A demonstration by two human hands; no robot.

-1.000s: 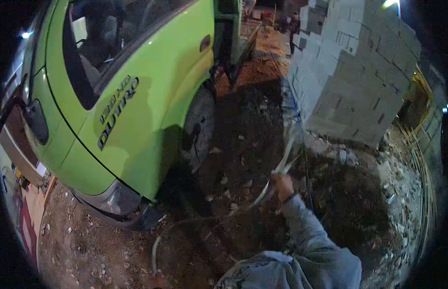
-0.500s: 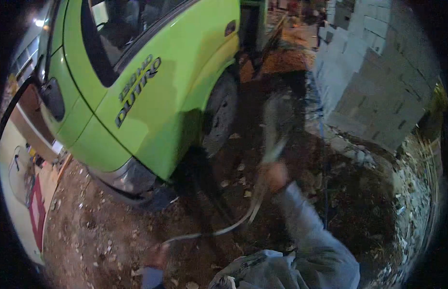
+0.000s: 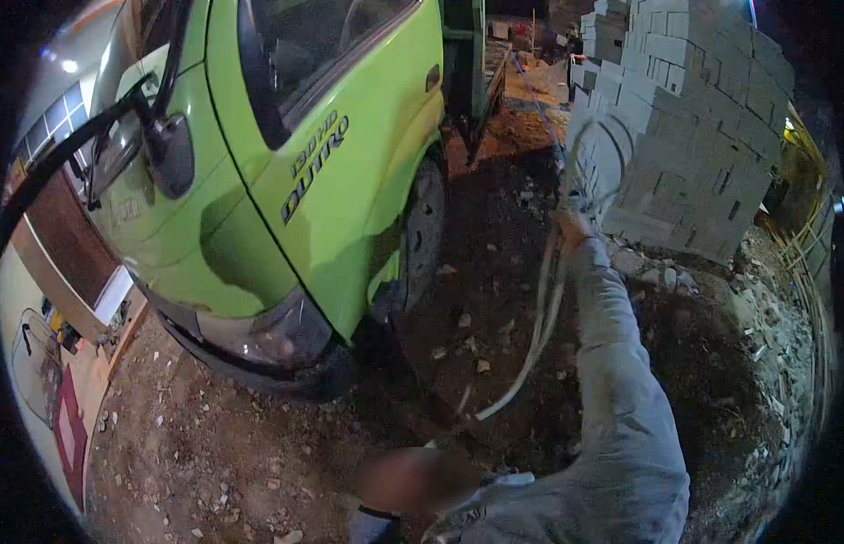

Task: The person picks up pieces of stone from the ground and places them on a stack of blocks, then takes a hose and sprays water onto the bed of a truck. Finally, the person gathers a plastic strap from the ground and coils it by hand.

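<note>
My right hand [image 3: 574, 228], at the end of an outstretched arm, is closed around a pale hose [image 3: 542, 340]. Above the fist, loops of the hose stand up in front of a stack of blocks. Below it, lengths of the hose hang in a curve toward the lower middle, where a pale end shows. My left hand [image 3: 417, 480] is low in front of me, near a short pale piece at its upper edge. That hand is blurred, so its fingers and anything in them cannot be made out.
A green truck [image 3: 286, 208] stands on the left, its side mirror [image 3: 171, 154] jutting out and its front wheel [image 3: 424, 231] on the ground. A tall stack of grey blocks [image 3: 685, 154] rises at the right. Stony dirt [image 3: 213, 444] covers the ground. A person [image 3: 574, 59] stands far back.
My right hand has moved up and to the right, carrying the hose loops toward the block stack. My left hand has shifted right, closer to my body. The view has turned slightly left.
</note>
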